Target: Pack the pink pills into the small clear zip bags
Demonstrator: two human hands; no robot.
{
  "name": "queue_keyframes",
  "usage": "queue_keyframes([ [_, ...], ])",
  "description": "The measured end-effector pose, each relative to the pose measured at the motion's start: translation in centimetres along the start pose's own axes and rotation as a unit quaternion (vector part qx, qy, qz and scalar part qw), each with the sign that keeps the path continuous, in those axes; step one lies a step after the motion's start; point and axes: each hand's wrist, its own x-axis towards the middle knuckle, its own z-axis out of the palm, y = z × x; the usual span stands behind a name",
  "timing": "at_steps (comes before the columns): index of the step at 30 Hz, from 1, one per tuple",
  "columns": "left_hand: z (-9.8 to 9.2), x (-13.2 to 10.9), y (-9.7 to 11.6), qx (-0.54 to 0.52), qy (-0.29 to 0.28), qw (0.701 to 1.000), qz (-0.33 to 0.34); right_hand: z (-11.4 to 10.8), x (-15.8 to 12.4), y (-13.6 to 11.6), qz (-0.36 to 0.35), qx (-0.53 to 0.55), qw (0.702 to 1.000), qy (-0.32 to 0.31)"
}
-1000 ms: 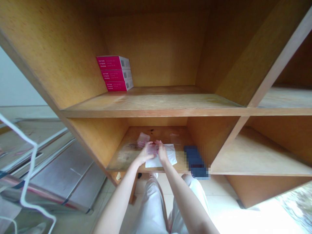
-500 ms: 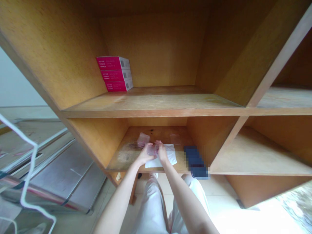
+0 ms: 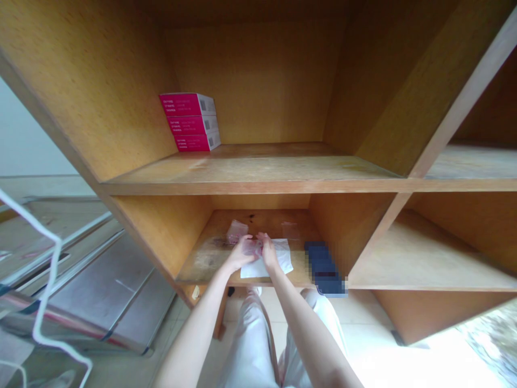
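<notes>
Both my hands meet in the lower left compartment of a wooden shelf unit (image 3: 258, 186). My left hand (image 3: 240, 252) and my right hand (image 3: 269, 252) pinch a small clear plastic bag (image 3: 253, 247) with pinkish contents between them. The bag is held just above a white sheet of paper (image 3: 278, 260) lying on the shelf board. A second small clear bag (image 3: 236, 230) lies behind my left hand, and a third (image 3: 290, 230) lies behind the paper.
Three pink boxes (image 3: 191, 122) are stacked at the back left of the upper compartment. A dark blue, pixelated object (image 3: 325, 268) lies at the right of the lower compartment. White cables (image 3: 44, 253) hang at the left above grey panels on the floor.
</notes>
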Motion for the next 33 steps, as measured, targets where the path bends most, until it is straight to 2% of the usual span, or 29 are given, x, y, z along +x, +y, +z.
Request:
queue_keyframes([
  [7,-0.9,0.9,-0.6,0.056,-0.040,0.997,0.028,-0.1,-0.1,-0.1,0.003,0.007,1.000,0.000],
  [15,-0.6,1.2,0.5,0.095,-0.065,0.992,0.044,0.0,0.1,0.2,-0.010,0.013,1.000,-0.009],
  [20,-0.5,1.6,0.3,0.146,-0.034,0.987,0.054,-0.1,0.1,0.0,-0.022,0.000,1.000,-0.010],
  [25,-0.5,1.3,0.1,0.197,0.011,0.980,0.025,-0.2,0.0,0.0,-0.020,-0.024,0.999,-0.002],
  [28,-0.6,1.1,-0.2,0.203,0.019,0.979,0.025,-0.2,0.0,0.0,-0.018,-0.022,1.000,0.001],
  [33,-0.5,1.1,-1.5,0.183,0.017,0.981,0.062,-0.2,-0.1,0.0,-0.007,-0.008,1.000,-0.001],
])
